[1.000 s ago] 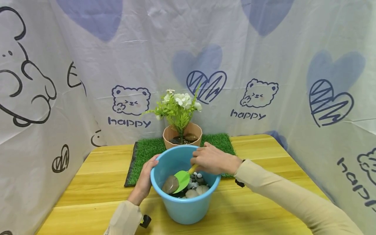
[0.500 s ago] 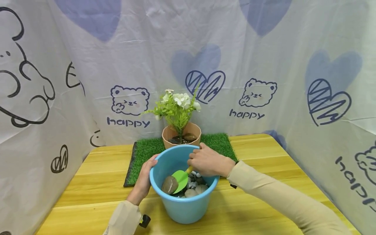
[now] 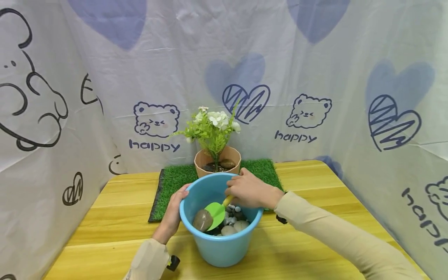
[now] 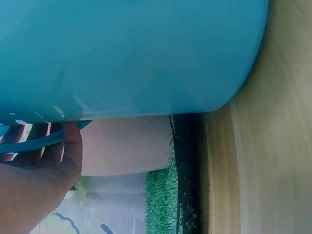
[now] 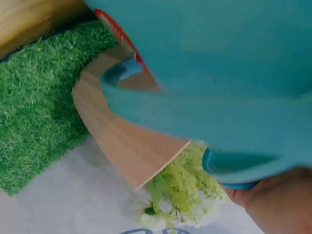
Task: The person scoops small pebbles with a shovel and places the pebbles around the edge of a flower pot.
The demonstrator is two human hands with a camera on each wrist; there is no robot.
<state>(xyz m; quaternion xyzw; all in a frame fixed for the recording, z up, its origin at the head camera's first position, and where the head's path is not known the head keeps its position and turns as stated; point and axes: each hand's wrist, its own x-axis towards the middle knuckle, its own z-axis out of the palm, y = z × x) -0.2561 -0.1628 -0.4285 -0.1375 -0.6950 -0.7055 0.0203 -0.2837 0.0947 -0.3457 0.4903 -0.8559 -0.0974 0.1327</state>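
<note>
A light blue bucket [image 3: 224, 252] stands upright at the front of the table with stones and pebbles inside. My left hand [image 3: 173, 212] grips its left rim; the left wrist view shows those fingers [image 4: 71, 153] around the rim. Over the far right part of the bucket, my right hand [image 3: 250, 190] holds the yellow handle of a small trowel [image 3: 216, 214]. Its green blade slants down to the left, touching a big brown stone [image 3: 202, 221] near the left inner wall. Pale stones [image 3: 228, 230] and small pebbles lie right of the blade. The right wrist view hides the trowel behind the bucket.
Right behind the bucket, a peach flowerpot [image 3: 200, 162] holds white flowers [image 3: 218, 119], greenery and dark stones. It stands on a green artificial grass mat [image 3: 175, 182]. Wooden tabletop [image 3: 115, 206] extends on both sides, and printed white cloth [image 3: 315, 70] encloses the back and sides.
My right hand and the trowel have shifted very slightly left, the blade staying against the brown stone. The left hand and bucket hold their place.
</note>
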